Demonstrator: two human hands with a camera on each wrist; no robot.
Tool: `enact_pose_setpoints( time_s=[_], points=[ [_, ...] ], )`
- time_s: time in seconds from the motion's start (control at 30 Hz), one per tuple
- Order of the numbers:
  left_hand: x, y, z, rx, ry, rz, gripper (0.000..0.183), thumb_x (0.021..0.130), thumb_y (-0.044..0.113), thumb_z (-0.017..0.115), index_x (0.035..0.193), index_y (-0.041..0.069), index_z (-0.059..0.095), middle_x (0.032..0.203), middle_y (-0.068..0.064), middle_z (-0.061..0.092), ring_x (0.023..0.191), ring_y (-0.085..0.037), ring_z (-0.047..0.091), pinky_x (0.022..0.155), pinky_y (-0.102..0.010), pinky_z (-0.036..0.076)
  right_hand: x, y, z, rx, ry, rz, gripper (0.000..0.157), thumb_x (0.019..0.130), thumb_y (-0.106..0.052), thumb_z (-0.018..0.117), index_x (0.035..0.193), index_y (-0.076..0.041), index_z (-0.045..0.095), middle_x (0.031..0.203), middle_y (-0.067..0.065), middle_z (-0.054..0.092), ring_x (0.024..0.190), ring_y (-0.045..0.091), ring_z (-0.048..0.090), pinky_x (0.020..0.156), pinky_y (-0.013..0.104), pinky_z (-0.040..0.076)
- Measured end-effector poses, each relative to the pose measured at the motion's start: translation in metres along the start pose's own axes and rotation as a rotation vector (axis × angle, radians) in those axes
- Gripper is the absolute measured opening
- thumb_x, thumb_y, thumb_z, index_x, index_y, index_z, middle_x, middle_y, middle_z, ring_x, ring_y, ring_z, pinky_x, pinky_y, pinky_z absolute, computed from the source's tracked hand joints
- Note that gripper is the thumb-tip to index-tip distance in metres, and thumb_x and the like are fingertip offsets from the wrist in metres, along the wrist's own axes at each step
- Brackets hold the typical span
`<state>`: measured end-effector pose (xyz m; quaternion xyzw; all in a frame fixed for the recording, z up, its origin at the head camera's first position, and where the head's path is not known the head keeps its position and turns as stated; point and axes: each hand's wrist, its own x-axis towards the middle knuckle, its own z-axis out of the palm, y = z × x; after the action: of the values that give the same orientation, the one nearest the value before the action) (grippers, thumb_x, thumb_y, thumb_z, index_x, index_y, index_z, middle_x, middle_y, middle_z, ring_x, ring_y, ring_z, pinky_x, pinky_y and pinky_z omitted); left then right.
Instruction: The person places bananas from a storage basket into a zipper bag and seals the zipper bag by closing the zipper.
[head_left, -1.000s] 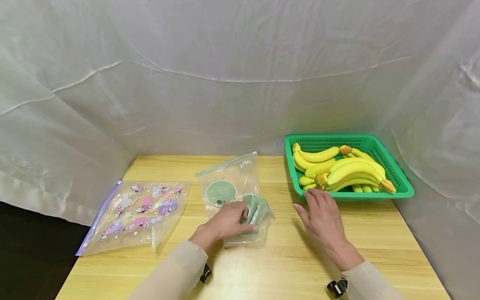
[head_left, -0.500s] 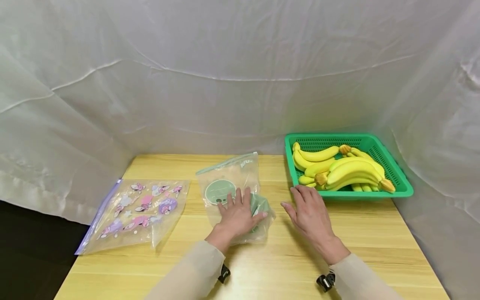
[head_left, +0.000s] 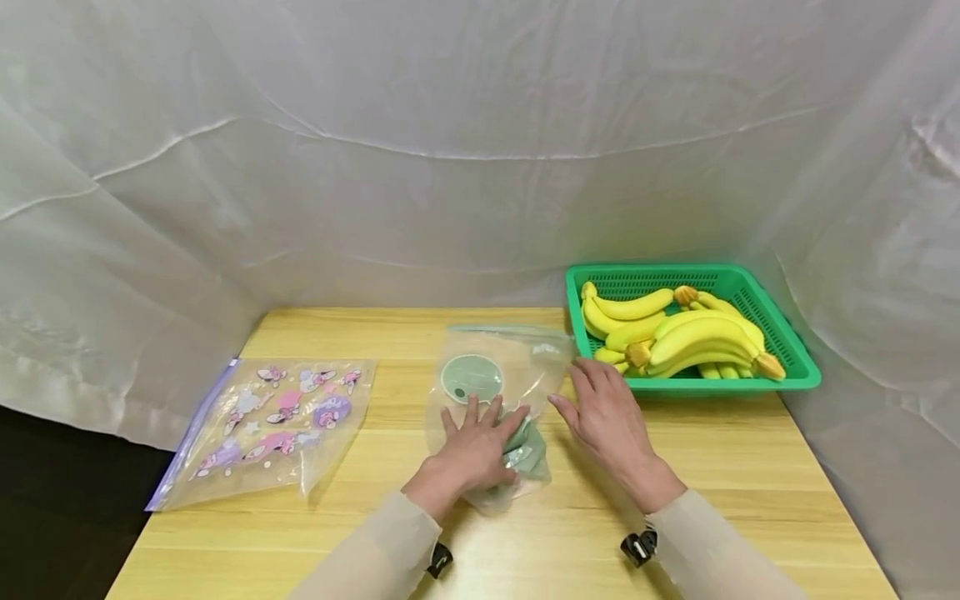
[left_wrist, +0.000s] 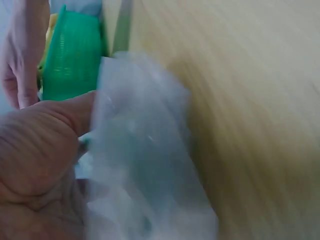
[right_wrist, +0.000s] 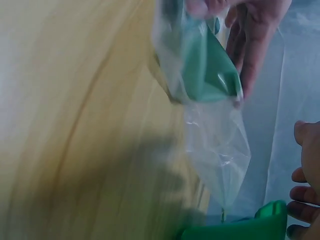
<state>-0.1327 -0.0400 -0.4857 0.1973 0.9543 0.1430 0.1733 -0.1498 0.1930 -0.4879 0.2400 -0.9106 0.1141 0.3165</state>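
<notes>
A clear zip bag (head_left: 517, 358) with a green oval print and a crumpled green lower part lies mid-table. My left hand (head_left: 472, 454) rests on its lower half, fingers spread. In the left wrist view the bag (left_wrist: 145, 150) is blurred beside the thumb. The right wrist view has the green part of the bag (right_wrist: 207, 70) standing up in folds by the left hand. My right hand (head_left: 611, 421) hovers right of the bag, fingers slightly bent and holding nothing, its fingertips near the bag's upper right edge and the basket's front corner.
At the back right stands a green basket (head_left: 802, 367) holding several yellow bananas (head_left: 705, 342). To the left lies another clear zip bag (head_left: 285, 425) with pink and purple prints and a purple zip. Pale fabric (head_left: 480, 208) hangs behind the wooden table (head_left: 577, 542).
The left hand uncurled and spread over the clear bag. The bag shifted right and turned, so its zip edge now lies nearly level. The right hand drifted left, away from the basket's front.
</notes>
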Motion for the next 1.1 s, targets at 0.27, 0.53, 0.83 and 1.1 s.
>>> enact_pose_setpoints(
  time_s=[0.27,0.53,0.83,1.1],
  points=[
    [-0.034,-0.021,-0.035,-0.003,-0.174,0.056,0.081,0.086,0.003,0.074,0.153,0.043,0.053,0.176,-0.011,0.021,0.161,-0.05,0.001,0.116,-0.084,0.001,0.015,-0.018,0.005,0.057,-0.047,-0.026,0.054,0.098,-0.038,0.071,0.125,0.009,0.063,0.129,0.03,0.063,0.121,0.048,0.062,0.101,0.056,0.055],
    [-0.047,-0.031,-0.041,-0.094,-0.143,0.017,0.03,0.099,0.044,0.068,0.111,0.016,0.071,0.147,-0.01,0.061,0.151,-0.059,0.03,0.107,-0.091,0.014,0.011,-0.035,0.021,0.195,-0.329,0.154,0.059,0.101,-0.039,0.07,0.143,0.002,0.058,0.15,0.027,0.054,0.139,0.046,0.053,0.11,0.058,0.049],
    [-0.053,-0.02,-0.014,0.097,-0.136,-0.277,0.111,0.081,0.069,0.077,0.164,0.01,0.034,0.167,-0.03,0.032,0.15,-0.065,0.023,0.103,-0.092,0.02,-0.017,-0.044,0.033,0.275,-0.649,0.115,0.068,0.108,-0.044,0.057,0.158,0.0,0.043,0.165,0.021,0.041,0.154,0.041,0.037,0.125,0.056,0.029],
    [-0.032,-0.05,-0.016,0.072,-0.116,-0.055,0.105,0.087,0.047,0.083,0.167,0.009,0.026,0.172,-0.026,0.018,0.158,-0.054,0.012,0.123,-0.072,0.017,-0.041,-0.054,0.023,0.176,-0.626,0.069,0.062,0.107,-0.048,0.056,0.146,0.0,0.058,0.154,0.026,0.052,0.148,0.047,0.044,0.121,0.065,0.032]
  ],
)
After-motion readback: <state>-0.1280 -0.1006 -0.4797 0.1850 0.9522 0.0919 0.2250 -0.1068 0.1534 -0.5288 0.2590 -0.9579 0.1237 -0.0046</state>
